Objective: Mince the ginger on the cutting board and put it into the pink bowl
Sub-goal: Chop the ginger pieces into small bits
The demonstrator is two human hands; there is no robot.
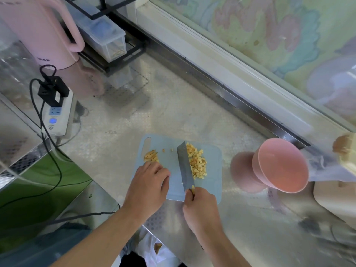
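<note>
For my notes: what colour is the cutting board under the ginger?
The cutting board is pale blue-grey, seen in the head view.

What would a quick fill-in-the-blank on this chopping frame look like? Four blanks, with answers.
1. The right hand grips the handle of the ____.
2. The diced ginger lies on the knife blade's ____ side.
3. The pink bowl holds ____ ginger so far.
4. The left hand rests beside the ginger strips on the blue ____.

Answers: knife; right; no; cutting board
</note>
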